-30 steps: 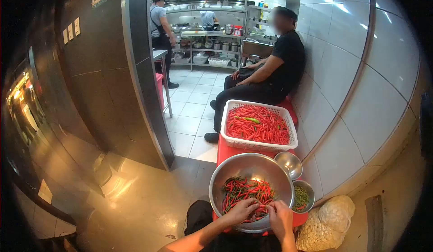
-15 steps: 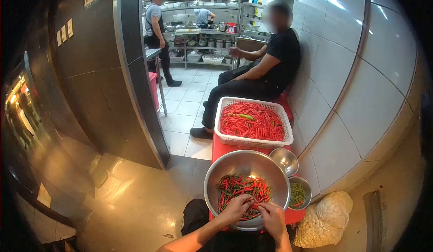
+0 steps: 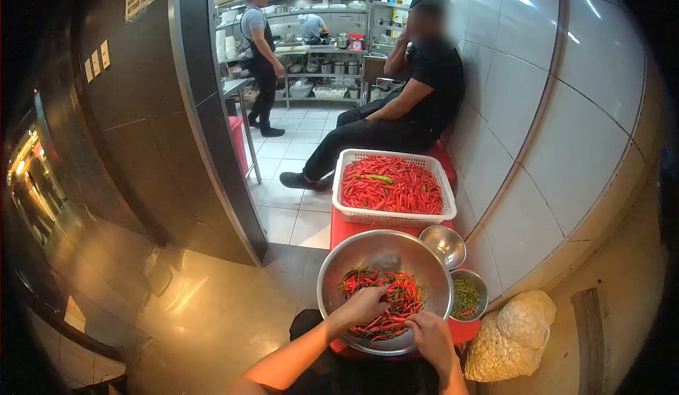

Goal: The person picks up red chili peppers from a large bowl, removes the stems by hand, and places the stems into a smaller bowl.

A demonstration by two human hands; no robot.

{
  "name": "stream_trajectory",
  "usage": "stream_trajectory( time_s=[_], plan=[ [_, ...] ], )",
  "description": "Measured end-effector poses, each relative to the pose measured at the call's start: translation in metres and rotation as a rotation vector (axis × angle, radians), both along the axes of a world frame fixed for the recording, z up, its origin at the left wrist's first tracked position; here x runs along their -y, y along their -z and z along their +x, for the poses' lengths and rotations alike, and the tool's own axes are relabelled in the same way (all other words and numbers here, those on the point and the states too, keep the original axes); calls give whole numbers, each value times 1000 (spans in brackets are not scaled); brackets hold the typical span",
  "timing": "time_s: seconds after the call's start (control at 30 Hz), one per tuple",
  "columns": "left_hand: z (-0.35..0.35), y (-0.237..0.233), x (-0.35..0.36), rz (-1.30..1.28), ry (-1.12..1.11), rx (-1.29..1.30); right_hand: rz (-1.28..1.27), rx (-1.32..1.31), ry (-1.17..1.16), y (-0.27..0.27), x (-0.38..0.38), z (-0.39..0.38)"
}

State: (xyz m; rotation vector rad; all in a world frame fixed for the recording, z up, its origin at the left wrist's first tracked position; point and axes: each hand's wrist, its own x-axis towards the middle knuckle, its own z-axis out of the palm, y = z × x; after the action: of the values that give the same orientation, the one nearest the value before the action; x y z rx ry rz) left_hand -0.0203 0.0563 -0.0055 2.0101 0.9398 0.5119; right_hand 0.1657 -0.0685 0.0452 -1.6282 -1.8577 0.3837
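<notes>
A large steel mixing bowl [image 3: 338, 257] holds red chili peppers [image 3: 404, 290], many with green stems. Inside it, my left hand [image 3: 364, 306] reaches down onto the peppers with curled fingers; its fingertips are partly hidden, and I cannot make out what they hold. Near the bowl's right front rim, my right hand [image 3: 430, 333] pinches a red chili pepper [image 3: 399, 320]. Just right of the bowl sits a small steel bowl [image 3: 467, 300] of green stems with some red bits. Behind that is another small steel bowl [image 3: 443, 245] with a shiny bare inside.
A white plastic basket [image 3: 395, 219] full of red chilies stands beyond the bowl on a red bench [image 3: 343, 232]. A seated person [image 3: 424, 77] leans by the tiled wall. Another person [image 3: 263, 62] stands near kitchen shelves. A pale, bulging bag [image 3: 513, 338] lies at right.
My hands, together over the bowl before, are now apart: the left has gone into the peppers, the right has shifted slightly right. The seated person has raised a hand toward the head.
</notes>
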Motion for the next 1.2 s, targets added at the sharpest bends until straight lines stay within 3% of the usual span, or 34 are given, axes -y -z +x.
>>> stream_trajectory(
  time_s=[0.07,0.17,0.2,0.3,0.4,0.63,0.73,0.83,0.9,0.97,1.03,1.1,1.2],
  plan=[
    [5,-14,-2,-207,131,-13,-7,35,-16,-1,0,0],
    [14,-22,8,40,228,-44,-25,65,18,-7,-1,-1],
    [17,-18,9,-5,246,-40,-26,57,34,-8,-1,-1],
    [19,-10,15,-39,226,36,-59,56,65,-7,-3,2],
    [18,5,18,-392,185,156,-53,85,76,-2,-5,4],
    [10,16,38,-229,35,154,-18,97,51,4,-13,-6],
    [5,17,41,-197,-51,273,20,-154,77,4,-18,-11],
    [0,7,35,-260,-55,303,-254,-584,166,15,-19,-10],
    [-4,10,35,-237,-42,302,-302,-693,98,26,-21,2],
    [-9,-2,34,-470,4,295,-422,-916,69,10,-22,3],
    [-11,-8,33,-540,36,393,-566,-1210,87,18,-25,8],
    [-16,-29,35,-592,42,397,-606,-1337,60,19,-24,10],
    [-16,-31,35,-551,-17,437,-491,-1161,96,3,-20,-1]
  ],
)
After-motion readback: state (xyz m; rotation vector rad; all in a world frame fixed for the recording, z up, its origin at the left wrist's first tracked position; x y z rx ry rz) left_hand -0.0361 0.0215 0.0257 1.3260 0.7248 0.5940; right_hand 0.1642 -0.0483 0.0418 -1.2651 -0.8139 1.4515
